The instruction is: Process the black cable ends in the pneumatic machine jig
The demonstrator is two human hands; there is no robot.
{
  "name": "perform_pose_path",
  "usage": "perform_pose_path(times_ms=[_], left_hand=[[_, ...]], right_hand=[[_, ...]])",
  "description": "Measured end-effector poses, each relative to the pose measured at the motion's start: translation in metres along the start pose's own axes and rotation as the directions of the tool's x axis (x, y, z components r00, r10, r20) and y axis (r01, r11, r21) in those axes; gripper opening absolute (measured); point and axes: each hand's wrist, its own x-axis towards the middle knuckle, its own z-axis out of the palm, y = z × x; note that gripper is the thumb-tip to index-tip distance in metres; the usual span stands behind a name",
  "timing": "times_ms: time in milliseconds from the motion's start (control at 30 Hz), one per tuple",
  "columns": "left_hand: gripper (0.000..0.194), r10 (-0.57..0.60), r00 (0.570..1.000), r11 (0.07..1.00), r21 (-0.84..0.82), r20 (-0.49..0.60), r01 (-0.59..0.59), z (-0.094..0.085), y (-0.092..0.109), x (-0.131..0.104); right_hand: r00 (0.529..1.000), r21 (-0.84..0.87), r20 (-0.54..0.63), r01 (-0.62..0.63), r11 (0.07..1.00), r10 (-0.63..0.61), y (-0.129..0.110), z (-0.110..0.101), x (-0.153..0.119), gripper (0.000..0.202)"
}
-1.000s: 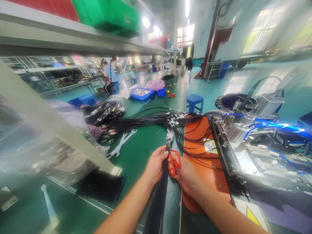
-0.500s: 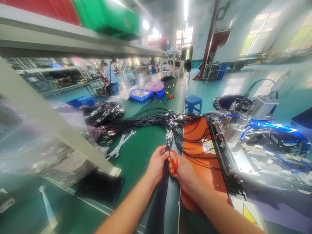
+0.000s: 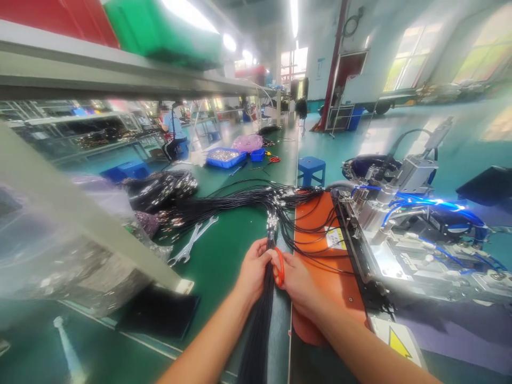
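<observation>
A bundle of thin black cables runs from the bottom edge up between my hands, its silvery connector ends gathered just beyond my fingers. My left hand is closed round this bundle near those ends. In my right hand are scissors with orange-red handles, held against the bundle's right side; their blades are hidden. The fingers of both hands meet at the bundle. Past them, more black cables with metal ends lie across the green table and onto an orange board.
To the right stands a metal machine with blue tubes. Two wrenches lie left of my hands, near a slanted shelf post and plastic bags. Farther back are a blue tray, a blue stool and a seated person.
The whole view has shifted a little, so things appear slightly farther left. The scissors' handles have turned and look narrower. Both hands stay at the cable bundle.
</observation>
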Motion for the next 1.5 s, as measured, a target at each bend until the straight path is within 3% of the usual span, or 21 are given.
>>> perform_pose_path(times_ms=[167,467,800,1500], left_hand=[[0.035,-0.001,1.000,1.000,0.002,0.005,0.001,-0.001,-0.001,0.000],[0.036,-0.014,1.000,1.000,0.001,0.012,0.014,-0.003,-0.004,0.000],[0.035,-0.010,1.000,1.000,0.005,0.003,0.010,-0.004,-0.004,0.001],[0.034,-0.018,1.000,1.000,-0.011,0.022,0.018,-0.001,-0.003,-0.002]], right_hand=[[1.000,0.023,0.016,-0.006,1.000,0.006,-0.004,-0.003,-0.003,0.046],[0.989,0.171,0.100,-0.127,0.977,0.111,-0.018,-0.008,-0.010,0.039],[0.974,0.197,0.122,-0.213,0.957,0.192,-0.021,-0.008,-0.009,0.031],[0.978,0.265,0.124,-0.197,0.944,0.170,-0.020,-0.010,-0.002,0.032]])
